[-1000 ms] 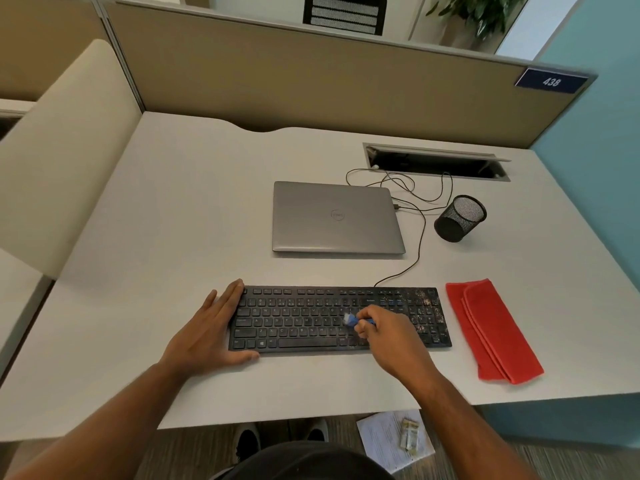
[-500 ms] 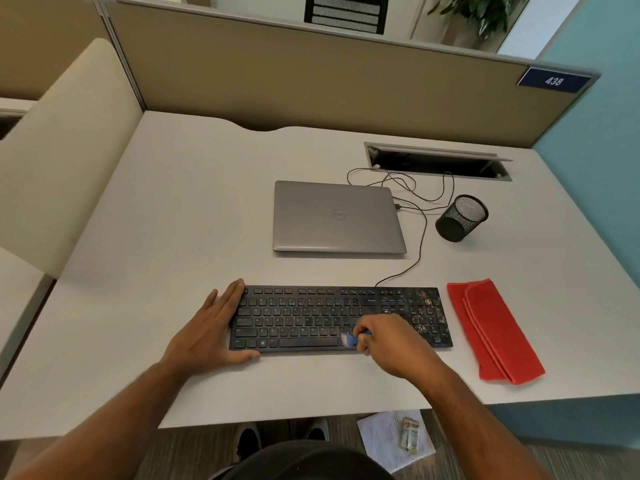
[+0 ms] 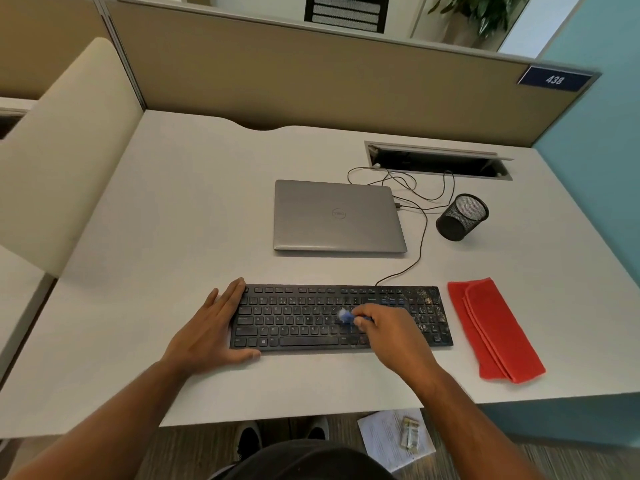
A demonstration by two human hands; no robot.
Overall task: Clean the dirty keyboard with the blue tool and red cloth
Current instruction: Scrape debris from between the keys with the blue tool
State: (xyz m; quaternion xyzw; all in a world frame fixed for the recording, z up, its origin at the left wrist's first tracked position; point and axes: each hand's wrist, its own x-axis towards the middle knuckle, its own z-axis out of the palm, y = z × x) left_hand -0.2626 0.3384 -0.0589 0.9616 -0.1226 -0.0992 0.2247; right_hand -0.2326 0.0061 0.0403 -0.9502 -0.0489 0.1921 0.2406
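Right hand pinches the blue tool, seemingly on the keyboard; left hand, fingers spread, braces its edge.

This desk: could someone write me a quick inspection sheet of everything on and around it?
Surface: white desk, mostly bare on its left part.
Job's things: black keyboard, specks on its right end; blue tool over the keys; red cloth folded to the right, untouched.
Clutter: closed laptop; mesh cup.
Grippers: left hand flat against the keyboard's left end; right hand holds the tool.
Cables: thin black cables run to a desk slot.
Surroundings: beige partition; papers on the floor.
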